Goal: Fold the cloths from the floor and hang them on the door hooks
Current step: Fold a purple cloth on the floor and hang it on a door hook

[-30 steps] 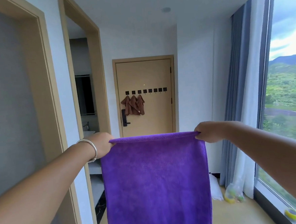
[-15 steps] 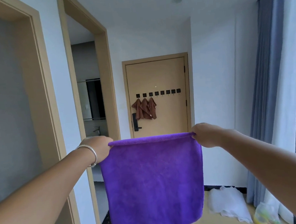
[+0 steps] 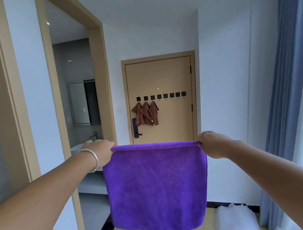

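Note:
A purple cloth (image 3: 156, 188) hangs flat in front of me, stretched by its folded top edge. My left hand (image 3: 98, 153), with a silver bangle on the wrist, grips the top left corner. My right hand (image 3: 213, 144) grips the top right corner. Straight ahead stands a tan door (image 3: 171, 74) with a row of several black hooks (image 3: 161, 96). Three brown cloths (image 3: 146, 113) hang from the three leftmost hooks; the other hooks are bare.
An open bathroom doorway (image 3: 78, 105) with a mirror and sink is at the left. A blue curtain (image 3: 289, 94) hangs at the right. A white plastic bag (image 3: 235, 218) lies on the floor by the right wall. A black door handle (image 3: 135, 128) sits below the brown cloths.
The view has swung left and closer to the door; the window has left the frame. Both hands keep the same grip on the cloth's top corners.

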`<move>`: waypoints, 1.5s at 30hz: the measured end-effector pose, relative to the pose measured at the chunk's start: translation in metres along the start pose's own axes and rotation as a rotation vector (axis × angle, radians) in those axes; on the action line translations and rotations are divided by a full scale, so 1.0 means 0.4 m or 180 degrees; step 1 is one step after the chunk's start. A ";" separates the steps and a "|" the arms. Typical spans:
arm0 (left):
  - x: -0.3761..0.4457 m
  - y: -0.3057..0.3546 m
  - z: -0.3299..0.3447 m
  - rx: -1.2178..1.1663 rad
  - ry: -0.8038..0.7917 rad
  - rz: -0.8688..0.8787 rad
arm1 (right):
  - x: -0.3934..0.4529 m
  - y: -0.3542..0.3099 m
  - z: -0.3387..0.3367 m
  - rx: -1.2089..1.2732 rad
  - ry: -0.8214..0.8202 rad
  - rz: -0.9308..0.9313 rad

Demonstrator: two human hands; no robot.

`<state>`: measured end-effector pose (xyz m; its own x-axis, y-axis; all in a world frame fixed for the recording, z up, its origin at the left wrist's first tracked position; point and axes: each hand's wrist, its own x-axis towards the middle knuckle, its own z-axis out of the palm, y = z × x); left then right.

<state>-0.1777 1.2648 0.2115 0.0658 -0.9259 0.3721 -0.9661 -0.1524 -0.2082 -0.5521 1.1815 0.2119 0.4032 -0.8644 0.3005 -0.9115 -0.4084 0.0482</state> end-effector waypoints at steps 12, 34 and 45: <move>0.449 -0.078 0.167 -0.0110 0.0155 0.0251 | 0.422 0.038 0.099 -0.0153 -0.0051 0.0226; 1.246 -0.148 0.555 -0.0236 -0.0026 0.0353 | 1.269 0.213 0.379 -0.0100 0.0123 0.0186; 1.654 -0.035 0.650 -0.0420 -0.0045 0.0012 | 1.695 0.452 0.470 0.0148 0.0279 -0.0069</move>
<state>-0.0557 0.5646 0.2253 0.0646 -0.9312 0.3587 -0.9907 -0.1029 -0.0886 -0.4285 0.4664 0.2452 0.4123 -0.8270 0.3822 -0.8971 -0.4417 0.0119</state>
